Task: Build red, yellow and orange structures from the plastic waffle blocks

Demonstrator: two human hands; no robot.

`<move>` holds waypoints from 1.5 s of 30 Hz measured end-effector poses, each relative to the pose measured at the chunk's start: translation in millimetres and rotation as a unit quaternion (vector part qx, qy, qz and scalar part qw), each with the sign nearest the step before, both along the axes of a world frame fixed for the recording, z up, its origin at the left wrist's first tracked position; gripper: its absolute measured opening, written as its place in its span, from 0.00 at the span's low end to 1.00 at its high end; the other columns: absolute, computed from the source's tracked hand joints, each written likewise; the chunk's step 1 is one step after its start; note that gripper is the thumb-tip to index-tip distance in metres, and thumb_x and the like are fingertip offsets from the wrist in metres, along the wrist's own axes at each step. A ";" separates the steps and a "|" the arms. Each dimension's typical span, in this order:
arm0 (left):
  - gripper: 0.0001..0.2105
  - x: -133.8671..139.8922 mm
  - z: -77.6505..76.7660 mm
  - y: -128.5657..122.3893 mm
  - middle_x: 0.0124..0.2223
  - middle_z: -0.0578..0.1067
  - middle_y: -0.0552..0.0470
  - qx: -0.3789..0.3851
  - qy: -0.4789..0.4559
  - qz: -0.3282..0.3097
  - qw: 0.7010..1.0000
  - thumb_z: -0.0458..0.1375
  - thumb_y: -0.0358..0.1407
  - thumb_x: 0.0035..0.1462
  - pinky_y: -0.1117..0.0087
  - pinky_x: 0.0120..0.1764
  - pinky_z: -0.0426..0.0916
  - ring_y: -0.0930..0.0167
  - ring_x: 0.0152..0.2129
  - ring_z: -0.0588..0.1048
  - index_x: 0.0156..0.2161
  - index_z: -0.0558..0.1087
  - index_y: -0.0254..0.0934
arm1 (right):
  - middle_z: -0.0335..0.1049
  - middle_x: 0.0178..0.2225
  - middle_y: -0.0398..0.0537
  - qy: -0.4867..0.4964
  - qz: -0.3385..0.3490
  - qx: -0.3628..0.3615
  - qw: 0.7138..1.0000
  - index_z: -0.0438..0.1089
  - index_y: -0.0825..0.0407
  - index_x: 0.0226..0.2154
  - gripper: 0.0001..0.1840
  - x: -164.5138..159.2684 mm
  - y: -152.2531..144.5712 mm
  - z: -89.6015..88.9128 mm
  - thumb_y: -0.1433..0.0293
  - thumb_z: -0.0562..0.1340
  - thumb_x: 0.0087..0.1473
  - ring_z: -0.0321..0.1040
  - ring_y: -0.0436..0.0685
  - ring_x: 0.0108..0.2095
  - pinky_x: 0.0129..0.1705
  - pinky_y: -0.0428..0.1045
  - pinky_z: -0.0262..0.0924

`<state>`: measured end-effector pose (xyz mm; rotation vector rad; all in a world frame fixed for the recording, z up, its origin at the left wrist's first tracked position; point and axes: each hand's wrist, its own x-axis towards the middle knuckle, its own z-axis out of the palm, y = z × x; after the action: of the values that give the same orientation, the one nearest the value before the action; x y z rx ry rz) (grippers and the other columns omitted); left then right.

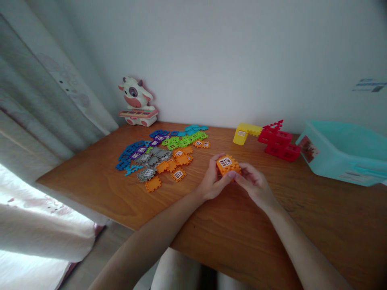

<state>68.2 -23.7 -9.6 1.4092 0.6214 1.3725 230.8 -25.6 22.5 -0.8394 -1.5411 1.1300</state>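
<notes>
While left hand [212, 179] and right hand [255, 183] are gripping an orange notched plastic block [227, 163] over the brown wooden tabletop [223, 229], inside its front edge [105, 215], multicoloured plastic pieces [171, 142] are lying leftward, leaving room between.

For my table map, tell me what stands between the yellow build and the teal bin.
The head view shows the red build between the yellow build and the teal bin.

Both hands [230, 175] grip an orange plastic block with a white window print [226, 162] above the brown wooden table [193, 225]; multicoloured interlocking plastic tiles [165, 151] lie near the left hand.
</notes>
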 end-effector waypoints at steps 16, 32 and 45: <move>0.30 -9.4 -3.2 3.7 0.59 0.70 0.40 0.138 0.118 0.024 0.983 0.62 0.44 0.62 0.58 0.54 0.71 0.60 0.52 0.74 0.64 0.57 0.40 | 0.79 0.50 0.49 0.029 0.047 -0.032 0.998 0.75 0.40 0.53 0.29 17.4 4.5 6.1 0.60 0.75 0.48 0.77 0.60 0.48 0.50 0.54 0.74; 0.36 8.4 6.7 13.4 0.43 0.78 0.41 -0.267 -0.064 -0.097 0.957 0.47 0.66 0.60 0.67 0.27 0.74 0.67 0.24 0.80 0.57 0.64 0.35 | 0.78 0.51 0.54 -0.037 -0.079 -0.047 0.995 0.75 0.45 0.51 0.30 1.8 7.9 -6.3 0.48 0.70 0.50 0.77 0.61 0.45 0.45 0.56 0.75; 0.16 -8.1 14.0 20.6 0.35 0.77 0.49 -0.401 -0.102 -0.171 0.894 0.61 0.46 0.58 0.75 0.32 0.69 0.74 0.27 0.75 0.43 0.74 0.35 | 0.82 0.38 0.50 -0.095 -0.025 -0.015 0.995 0.80 0.48 0.37 0.19 10.5 9.4 -6.6 0.51 0.70 0.51 0.78 0.61 0.38 0.44 0.55 0.72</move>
<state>60.1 -3.1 4.5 0.6478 0.6553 0.8074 241.3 -16.2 15.9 -1.0243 -1.6514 1.0652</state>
